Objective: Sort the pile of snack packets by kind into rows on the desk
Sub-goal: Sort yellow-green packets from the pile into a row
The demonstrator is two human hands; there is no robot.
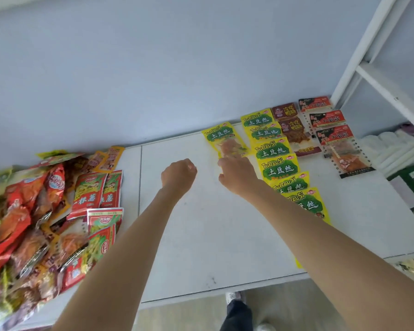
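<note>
Nearest on the white desk (201, 247), the unsorted pile (34, 223) is lying at left, the left hand (178, 172) is hovering curled and empty, and the right hand (237, 174) is pressing straight fingers on a yellow packet (225, 139) beside the yellow row (279, 163), with brown and red-black rows lying farther right.

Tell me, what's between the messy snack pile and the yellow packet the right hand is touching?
In the head view, bare white desk and the curled, empty left hand lie between the snack pile and that yellow packet.
</note>
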